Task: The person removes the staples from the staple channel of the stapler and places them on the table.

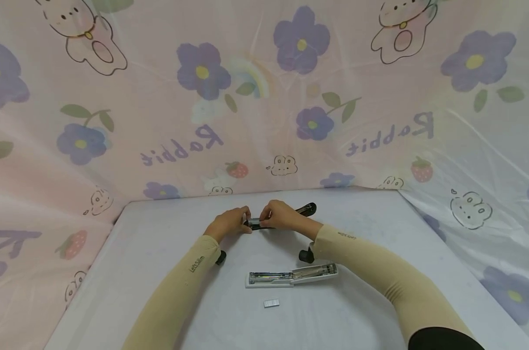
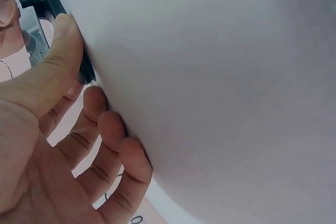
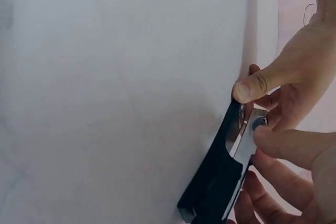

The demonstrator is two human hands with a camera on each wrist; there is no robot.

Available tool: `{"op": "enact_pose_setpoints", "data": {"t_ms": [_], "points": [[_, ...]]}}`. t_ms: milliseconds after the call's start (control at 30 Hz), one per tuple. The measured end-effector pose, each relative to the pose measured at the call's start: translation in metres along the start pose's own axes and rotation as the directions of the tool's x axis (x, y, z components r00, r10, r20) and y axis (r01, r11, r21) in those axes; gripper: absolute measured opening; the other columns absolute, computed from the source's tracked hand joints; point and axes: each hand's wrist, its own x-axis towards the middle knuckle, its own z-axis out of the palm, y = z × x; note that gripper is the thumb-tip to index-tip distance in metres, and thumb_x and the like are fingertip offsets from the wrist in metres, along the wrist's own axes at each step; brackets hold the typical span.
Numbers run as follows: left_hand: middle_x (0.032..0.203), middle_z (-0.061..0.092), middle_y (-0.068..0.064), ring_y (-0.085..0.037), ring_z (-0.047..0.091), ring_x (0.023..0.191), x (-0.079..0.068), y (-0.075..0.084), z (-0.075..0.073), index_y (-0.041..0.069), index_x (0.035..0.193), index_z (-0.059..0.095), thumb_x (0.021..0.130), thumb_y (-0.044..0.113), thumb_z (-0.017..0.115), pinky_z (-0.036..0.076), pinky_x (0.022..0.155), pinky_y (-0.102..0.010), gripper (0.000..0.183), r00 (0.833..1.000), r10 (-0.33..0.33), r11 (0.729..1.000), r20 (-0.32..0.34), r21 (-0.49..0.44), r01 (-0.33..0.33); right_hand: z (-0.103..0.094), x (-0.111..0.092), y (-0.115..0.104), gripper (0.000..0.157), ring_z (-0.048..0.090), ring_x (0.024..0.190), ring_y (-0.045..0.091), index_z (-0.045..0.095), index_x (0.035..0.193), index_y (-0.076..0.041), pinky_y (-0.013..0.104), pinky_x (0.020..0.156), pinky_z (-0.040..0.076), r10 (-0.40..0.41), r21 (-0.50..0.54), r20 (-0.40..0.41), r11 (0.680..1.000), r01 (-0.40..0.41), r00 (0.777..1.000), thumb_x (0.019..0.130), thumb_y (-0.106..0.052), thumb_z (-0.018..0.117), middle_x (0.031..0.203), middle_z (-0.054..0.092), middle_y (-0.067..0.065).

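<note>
A black stapler [image 1: 307, 209], its top arm swung open to the right, lies at the far middle of the table between both hands. My left hand [image 1: 228, 223] grips the left end of its base, and in the left wrist view the thumb [image 2: 67, 38] presses on that dark end. My right hand [image 1: 282, 215] pinches the stapler's silver metal channel [image 3: 245, 144]; the right wrist view shows its thumb [image 3: 286, 142] against a small round part at the channel's end. The channel stands slightly apart from the black base [image 3: 210, 177].
Nearer the front, a white stapler [image 1: 314, 274] lies opened out flat, its metal inside showing. In front of it sits a short silver strip of staples [image 1: 271, 303]. A printed curtain [image 1: 264, 146] hangs behind the white table [image 1: 168, 214].
</note>
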Motion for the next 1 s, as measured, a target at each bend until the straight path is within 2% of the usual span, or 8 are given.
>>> {"op": "enact_pose_setpoints", "data": {"t_ms": [400,667,867,1000], "points": [[0.099,0.06,-0.002,-0.02,0.055,0.086,0.0015,-0.0025,-0.0007,0.018,0.116,0.055,0.085,0.036,0.079,0.048,0.079,-0.043,0.043,1.0,0.004,1.0,0.001,0.025,-0.004,-0.002,-0.0056,-0.0084,0.017,0.062,0.086,0.014,0.078,0.101,-0.004,0.027,0.074,0.05,0.045,0.076,-0.006,0.996,-0.045,0.999,0.087,-0.014,0.078,0.102,0.075,0.006],[0.101,0.059,-0.003,-0.021,0.056,0.088,0.0004,-0.0017,-0.0018,0.019,0.116,0.053,0.087,0.035,0.078,0.048,0.081,-0.044,0.041,1.0,0.0,1.0,0.007,0.024,0.0,-0.0028,-0.0071,-0.0094,0.016,0.06,0.088,0.014,0.079,0.101,-0.007,0.027,0.076,0.048,0.137,0.167,0.003,0.977,-0.136,0.991,0.088,-0.015,0.078,0.102,0.074,0.004],[0.106,0.062,-0.003,-0.021,0.056,0.091,-0.0007,0.0005,-0.0006,0.019,0.113,0.055,0.086,0.033,0.08,0.048,0.085,-0.046,0.04,1.0,0.001,1.0,0.001,-0.002,-0.001,0.0007,-0.0052,-0.0052,0.008,0.059,0.08,0.012,0.078,0.095,-0.008,0.025,0.069,0.047,0.139,0.179,-0.042,0.975,-0.13,0.989,0.089,-0.013,0.076,0.093,0.073,0.0],[0.105,0.062,-0.003,-0.02,0.056,0.09,0.0011,-0.0002,0.0,0.019,0.113,0.055,0.086,0.034,0.08,0.048,0.084,-0.045,0.04,1.0,-0.001,1.0,-0.002,0.001,0.001,0.0037,-0.0013,-0.0033,0.006,0.059,0.074,0.012,0.076,0.089,-0.01,0.025,0.065,0.047,0.106,0.126,-0.07,0.987,-0.097,0.992,0.09,-0.017,0.076,0.085,0.07,-0.001]]}}
